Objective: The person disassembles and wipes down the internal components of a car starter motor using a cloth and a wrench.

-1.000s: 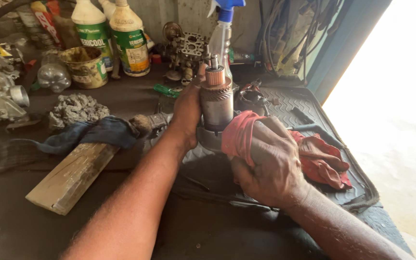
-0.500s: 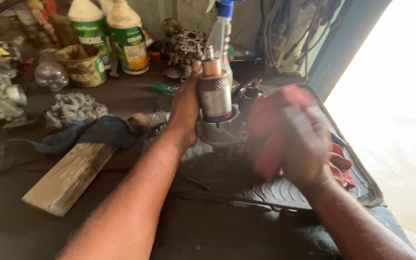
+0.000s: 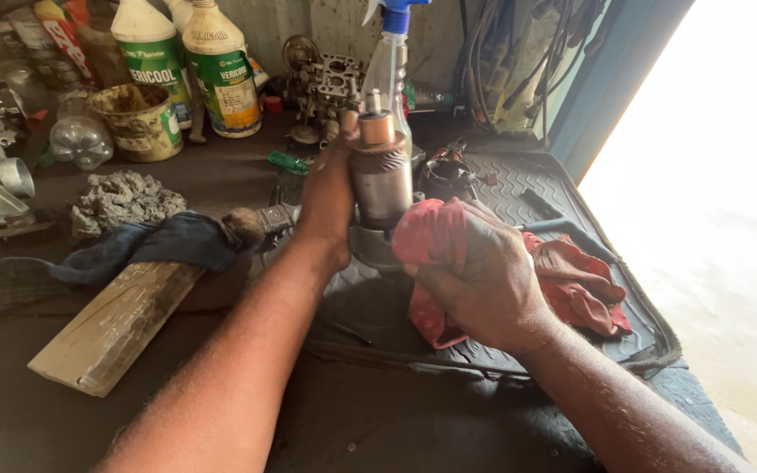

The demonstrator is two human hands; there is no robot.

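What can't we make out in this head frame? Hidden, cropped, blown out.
- Base of the metal cylinder part, head view: covered by the red rag and right hand.
- Left hand fingers: behind the part.
- Spray bottle top: cut by the upper edge.
- Doorway, right side: overexposed.

At frame centre, a grey metal cylinder (image 3: 381, 180) with a copper-coloured top meets a red rag (image 3: 427, 241). Below lies a black ribbed mat (image 3: 519, 188). Left of centre, a dark blue cloth (image 3: 164, 243) rests above a pale wood block (image 3: 114, 324). Upper left, white jugs (image 3: 221, 66) bear green labels.
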